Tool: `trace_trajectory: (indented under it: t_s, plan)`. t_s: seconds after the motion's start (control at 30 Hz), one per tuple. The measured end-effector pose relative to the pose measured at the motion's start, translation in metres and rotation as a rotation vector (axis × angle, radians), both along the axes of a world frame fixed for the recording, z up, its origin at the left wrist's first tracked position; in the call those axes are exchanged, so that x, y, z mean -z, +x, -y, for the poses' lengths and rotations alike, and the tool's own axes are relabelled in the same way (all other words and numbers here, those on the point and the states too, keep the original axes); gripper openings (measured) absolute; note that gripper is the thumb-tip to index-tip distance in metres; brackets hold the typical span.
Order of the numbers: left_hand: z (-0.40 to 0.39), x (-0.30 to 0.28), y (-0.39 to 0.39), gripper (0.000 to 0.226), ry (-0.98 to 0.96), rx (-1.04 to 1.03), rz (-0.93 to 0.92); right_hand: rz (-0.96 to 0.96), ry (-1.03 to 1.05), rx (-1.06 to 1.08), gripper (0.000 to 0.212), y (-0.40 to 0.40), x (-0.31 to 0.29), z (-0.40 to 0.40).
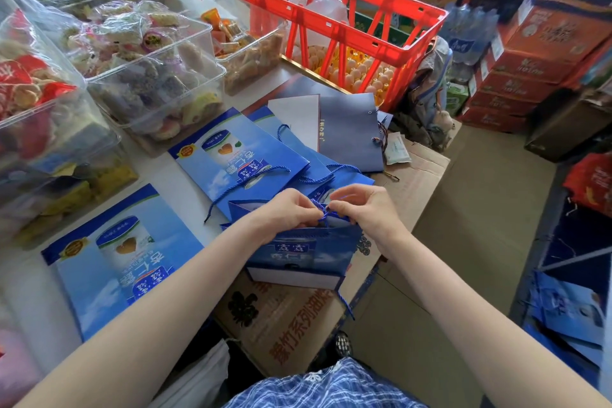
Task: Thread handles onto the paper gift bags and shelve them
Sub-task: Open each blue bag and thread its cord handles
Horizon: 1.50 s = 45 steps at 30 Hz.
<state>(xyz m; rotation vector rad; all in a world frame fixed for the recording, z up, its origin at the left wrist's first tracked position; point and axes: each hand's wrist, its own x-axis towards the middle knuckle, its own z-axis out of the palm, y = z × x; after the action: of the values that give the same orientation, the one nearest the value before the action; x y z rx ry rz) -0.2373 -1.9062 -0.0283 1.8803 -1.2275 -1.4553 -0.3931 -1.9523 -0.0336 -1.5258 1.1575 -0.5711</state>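
**Hands knotting a cord at the mouth of a gift bag**

Both hands meet at the centre of the frame, over the open top of a blue paper gift bag [299,255]. The left hand [284,212] and right hand [359,205] each have their fingertips curled in a pinch on the blue cord [323,209], which seems to be getting tied or pulled through a hole near the bag's rim. Holding the cord close on both sides likely keeps it taut enough to knot. A loose end trails below the bag at lower centre.

That bag stands partly opened on a cardboard box [281,318], which serves as a raised work surface beside the counter [185,185].

Flat bags lie to the left: one at lower left [122,258] with no cord showing, and a fanned stack above the hands [238,152] with cords lying on and between the bags, probably the finished ones waiting to be shelved.

Clear plastic tubs [155,73] at upper left hold wrapped sweets and biscuits. A red crate [337,30] at upper centre holds white plastic bags, with trays of eggs visible beneath it. Red cartons [523,69] are stacked at upper right.
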Motion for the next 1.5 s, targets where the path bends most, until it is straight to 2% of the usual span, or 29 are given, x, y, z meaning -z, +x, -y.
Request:
trace_trajectory:
  t_s: [0.13,0.37,0.47,0.6,0.73,0.9,1.23,1.4,1.5]
  plan:
    - [-0.004,0.005,-0.007,0.012,-0.13,0.028,0.103,-0.113,0.057,0.003,0.022,0.002,-0.003,0.008]
    - [-0.009,0.015,-0.009,0.007,-0.239,0.006,0.16,-0.263,-0.162,-0.062,0.006,0.006,0.003,0.003]
    - [-0.008,0.016,-0.009,0.006,-0.267,0.02,0.192,-0.313,-0.164,-0.161,0.01,0.004,-0.001,0.005]
    - [-0.008,0.015,-0.007,0.004,-0.302,0.046,0.211,-0.299,-0.118,-0.322,0.012,-0.002,-0.008,0.011]
    - [-0.012,0.017,-0.008,0.002,-0.384,0.006,0.254,-0.347,-0.201,-0.318,0.01,0.001,-0.005,0.01]
    - [-0.015,0.021,-0.011,0.011,-0.448,-0.064,0.326,-0.312,-0.145,-0.334,0.015,-0.002,-0.006,0.015]
    - [-0.005,0.018,-0.008,0.015,-0.376,0.022,0.261,-0.338,-0.251,-0.299,0.012,0.0,-0.007,0.016]
    - [-0.004,0.017,-0.006,0.014,-0.357,0.053,0.18,-0.239,-0.191,-0.359,0.028,-0.005,-0.005,0.016]
    - [-0.003,0.019,-0.006,0.015,-0.382,0.026,0.21,-0.204,-0.16,-0.406,0.031,-0.008,-0.005,0.018]
